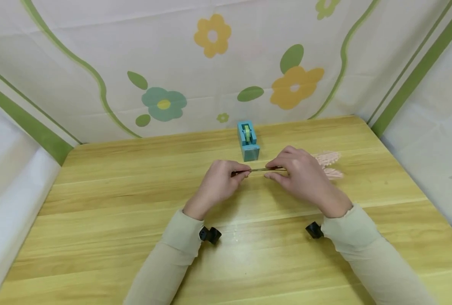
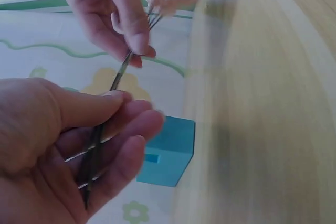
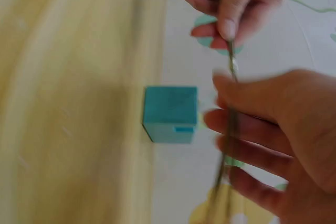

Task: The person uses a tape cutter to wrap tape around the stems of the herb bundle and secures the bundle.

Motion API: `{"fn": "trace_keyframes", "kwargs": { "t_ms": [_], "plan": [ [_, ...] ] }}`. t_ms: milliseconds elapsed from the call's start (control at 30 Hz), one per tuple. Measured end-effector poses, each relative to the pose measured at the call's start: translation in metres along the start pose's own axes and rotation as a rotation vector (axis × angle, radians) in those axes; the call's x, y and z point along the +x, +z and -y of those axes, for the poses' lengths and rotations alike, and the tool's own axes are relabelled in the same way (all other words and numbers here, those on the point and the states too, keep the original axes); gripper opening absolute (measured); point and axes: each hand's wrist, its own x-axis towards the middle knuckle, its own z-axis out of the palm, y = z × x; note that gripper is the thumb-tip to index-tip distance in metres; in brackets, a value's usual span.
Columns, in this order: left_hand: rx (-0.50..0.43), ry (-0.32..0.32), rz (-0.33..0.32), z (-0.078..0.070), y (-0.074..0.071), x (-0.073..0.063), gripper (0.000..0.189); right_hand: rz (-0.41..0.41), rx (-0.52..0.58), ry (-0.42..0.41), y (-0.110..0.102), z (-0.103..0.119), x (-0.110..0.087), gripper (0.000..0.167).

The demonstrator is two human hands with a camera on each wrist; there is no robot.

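Observation:
Two pink, fluffy artificial flower sprigs (image 1: 328,159) stick out to the right past my right hand (image 1: 302,173). Their thin dark stems (image 1: 258,170) run leftward between both hands, above the table. With thumb and fingertips my left hand (image 1: 220,180) pinches the stem end; in the left wrist view the stem (image 2: 119,76) crosses its curled fingers. My right hand pinches the stems nearer the flowers, as the left wrist view shows. Two stem strands (image 3: 223,166) pass along its fingers in the blurred right wrist view. A shiny band (image 3: 233,65) shows on the stem between the hands.
A blue tape dispenser (image 1: 248,142) with a greenish roll stands just beyond the hands on the wooden table (image 1: 134,190). Behind the table hangs a white curtain (image 1: 107,38) with printed flowers. Small black cameras sit on both wrists.

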Motion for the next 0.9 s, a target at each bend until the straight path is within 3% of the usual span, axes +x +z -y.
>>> {"fn": "trace_keyframes", "kwargs": {
  "t_ms": [67, 133, 400, 700, 900],
  "plan": [
    [-0.008, 0.008, -0.037, 0.002, 0.001, 0.0, 0.018, 0.071, 0.02, 0.016, -0.004, -0.003, 0.003, 0.013],
    [-0.004, 0.01, -0.05, 0.002, 0.0, 0.0, 0.017, 0.091, 0.02, 0.008, -0.005, -0.005, 0.006, 0.01],
    [0.054, -0.019, 0.057, 0.004, -0.005, 0.006, 0.025, -0.052, -0.047, -0.078, -0.001, -0.007, 0.014, 0.011],
    [0.015, -0.05, 0.004, 0.008, -0.006, 0.009, 0.016, 0.022, -0.016, -0.095, 0.0, -0.01, 0.02, 0.008],
    [0.082, -0.037, 0.08, 0.004, -0.008, 0.015, 0.022, -0.019, -0.059, -0.115, 0.002, -0.01, 0.023, 0.007]
  ]
}}
